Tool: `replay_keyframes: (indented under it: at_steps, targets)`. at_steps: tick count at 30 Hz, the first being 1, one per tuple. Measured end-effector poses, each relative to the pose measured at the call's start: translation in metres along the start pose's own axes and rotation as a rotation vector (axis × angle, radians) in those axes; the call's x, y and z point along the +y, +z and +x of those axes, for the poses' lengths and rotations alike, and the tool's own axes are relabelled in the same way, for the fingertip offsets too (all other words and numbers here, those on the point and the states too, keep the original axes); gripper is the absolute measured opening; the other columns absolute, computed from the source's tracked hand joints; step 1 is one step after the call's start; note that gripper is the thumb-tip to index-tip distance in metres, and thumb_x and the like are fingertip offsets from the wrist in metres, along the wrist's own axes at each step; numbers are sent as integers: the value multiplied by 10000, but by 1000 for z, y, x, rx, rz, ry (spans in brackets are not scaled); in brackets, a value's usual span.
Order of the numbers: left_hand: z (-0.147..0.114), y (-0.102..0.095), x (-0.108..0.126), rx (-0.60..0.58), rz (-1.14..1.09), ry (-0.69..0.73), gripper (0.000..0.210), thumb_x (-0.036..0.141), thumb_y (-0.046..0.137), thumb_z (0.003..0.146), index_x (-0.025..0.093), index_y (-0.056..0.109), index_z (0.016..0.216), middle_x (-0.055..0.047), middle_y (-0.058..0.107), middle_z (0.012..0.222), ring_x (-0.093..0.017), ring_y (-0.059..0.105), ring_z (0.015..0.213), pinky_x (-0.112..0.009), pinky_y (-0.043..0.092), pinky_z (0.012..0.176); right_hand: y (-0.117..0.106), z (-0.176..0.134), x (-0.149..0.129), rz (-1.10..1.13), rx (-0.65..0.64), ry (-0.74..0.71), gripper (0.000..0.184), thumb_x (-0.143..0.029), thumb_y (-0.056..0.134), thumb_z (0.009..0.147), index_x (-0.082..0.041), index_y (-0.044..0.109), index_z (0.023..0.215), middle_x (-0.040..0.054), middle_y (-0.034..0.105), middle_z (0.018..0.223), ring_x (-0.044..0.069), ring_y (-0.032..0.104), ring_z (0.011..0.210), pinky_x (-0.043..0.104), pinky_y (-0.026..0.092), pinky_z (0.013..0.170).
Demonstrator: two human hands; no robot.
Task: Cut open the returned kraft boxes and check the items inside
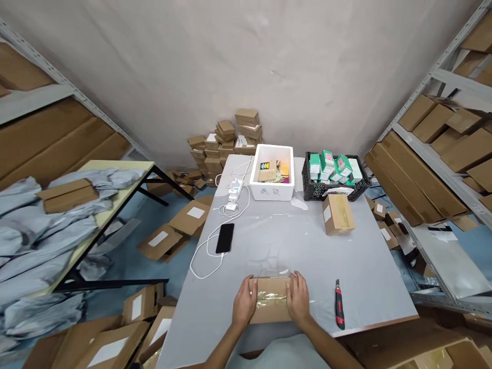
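Brown taped cardboard box [271, 313], gripped at opposite ends by left hand [245, 301] and right hand [299, 297], both half-curled; red-and-black utility knife [339, 306], right. Black rectangular phone [225, 238], left.

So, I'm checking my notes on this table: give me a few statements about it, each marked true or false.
1. The left hand and right hand hold a box. True.
2. The knife lies on the left hand's side. False: the knife lies on the right hand's side.
3. A cable runs to the phone. True.
4. The green packs sit in the white bin. False: the green packs sit in the black crate.
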State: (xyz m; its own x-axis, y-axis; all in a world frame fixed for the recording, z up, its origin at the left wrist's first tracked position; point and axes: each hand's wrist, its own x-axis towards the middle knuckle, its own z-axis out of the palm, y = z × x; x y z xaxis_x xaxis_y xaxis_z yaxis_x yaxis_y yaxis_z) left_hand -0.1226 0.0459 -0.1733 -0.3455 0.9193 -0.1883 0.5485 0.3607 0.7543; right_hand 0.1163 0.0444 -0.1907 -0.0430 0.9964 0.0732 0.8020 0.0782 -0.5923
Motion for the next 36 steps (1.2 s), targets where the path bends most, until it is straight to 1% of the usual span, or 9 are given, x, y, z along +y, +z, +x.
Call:
replay_keyframes:
  at_steps: [3, 6, 13, 18, 24, 27, 30, 33, 36]
  targets:
    - [-1, -1, 0, 0, -2, -9, 562, 661, 399, 1043, 239, 676, 1291, -157, 795, 1372, -384, 757, 1318, -562, 582, 1157, -2, -1, -1, 11, -50, 21, 573, -468, 292, 1199, -219, 692, 1525, 199, 673, 1567, 359, 627, 1468, 593, 548, 1217]
    - [-2, -1, -1, -26, -8, -32, 568, 657, 394, 1043, 237, 671, 1307, -166, 788, 1390, -391, 751, 1335, -570, 580, 1161, -2, -2, -2, 3, -87, 47, 592, -475, 277, 1195, -232, 695, 1536, 201, 656, 1591, 373, 603, 1504, 606, 530, 1240]
    - [-2, 1, -7, -38, -39, -57, 569, 663, 398, 1030, 248, 658, 1320, -159, 777, 1417, -385, 730, 1379, -568, 569, 1191, -3, -3, -3, 1, -114, 65, 637, -497, 231, 1187, -240, 686, 1550, 203, 645, 1610, 390, 585, 1532, 652, 508, 1261]
    - [-2, 0, -6, -42, -43, -56, 578, 660, 386, 1037, 242, 651, 1334, -163, 771, 1435, -391, 729, 1374, -578, 560, 1192, -7, -2, -5, -1, -130, 81, 652, -524, 231, 1183, -237, 698, 1537, 204, 641, 1612, 390, 588, 1524, 639, 505, 1266]
    - [0, -2, -3, -38, -30, -52, 598, 669, 383, 1031, 230, 660, 1326, -184, 778, 1414, -417, 746, 1331, -593, 579, 1145, -7, 1, -8, -6, -102, 65, 629, -510, 258, 1175, -242, 706, 1527, 195, 657, 1601, 387, 610, 1503, 610, 539, 1242]
    - [1, -2, -2, -31, -13, -33, 587, 659, 379, 1036, 230, 659, 1322, -185, 780, 1410, -416, 749, 1326, -577, 585, 1128, -6, 3, -8, 3, -66, 46, 616, -499, 258, 1173, -251, 714, 1505, 191, 673, 1572, 389, 628, 1476, 623, 558, 1216]
    - [1, -3, 0, -23, 2, -10, 563, 642, 370, 1057, 232, 656, 1318, -175, 783, 1399, -398, 749, 1326, -543, 585, 1119, -6, 5, -8, 23, -45, 29, 608, -489, 259, 1180, -230, 713, 1491, 197, 671, 1557, 375, 637, 1457, 611, 556, 1221]
    - [0, -5, 4, -24, 12, -4, 545, 626, 358, 1077, 235, 655, 1312, -165, 789, 1380, -385, 757, 1296, -524, 584, 1104, -10, 5, -9, 37, -24, 14, 555, -444, 299, 1182, -225, 706, 1489, 190, 676, 1540, 351, 643, 1445, 574, 561, 1219]
    - [-1, -6, 7, -26, 24, -9, 557, 626, 361, 1075, 221, 660, 1313, -179, 784, 1378, -385, 745, 1309, -521, 569, 1125, -16, 5, -9, 39, -13, -3, 506, -386, 346, 1175, -223, 695, 1503, 179, 678, 1539, 332, 636, 1451, 558, 557, 1224]
